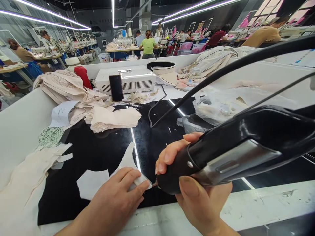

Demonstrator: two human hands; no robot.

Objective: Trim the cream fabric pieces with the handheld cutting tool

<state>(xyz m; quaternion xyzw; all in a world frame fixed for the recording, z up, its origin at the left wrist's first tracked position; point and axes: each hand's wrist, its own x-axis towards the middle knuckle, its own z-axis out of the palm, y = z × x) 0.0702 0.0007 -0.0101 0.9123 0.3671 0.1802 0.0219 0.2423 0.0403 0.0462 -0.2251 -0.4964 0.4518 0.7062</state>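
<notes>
Left hand (119, 195), 7 o'clock: laid over a white cloth (127, 156), covering part of it; cannot tell whether it pinches. Right hand (200, 203), 5 o'clock: closed around a black tool (228, 141), whose rear runs out of view at 3 o'clock. Tool tip (155, 185): hard to make out, seemingly at the cloth's corner. Phone (116, 88), 10 o'clock: upright.

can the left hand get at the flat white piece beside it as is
Probably yes: the flat white piece lies close beside the left hand, nothing visibly blocking it, though the fingers are on another white piece.
</notes>
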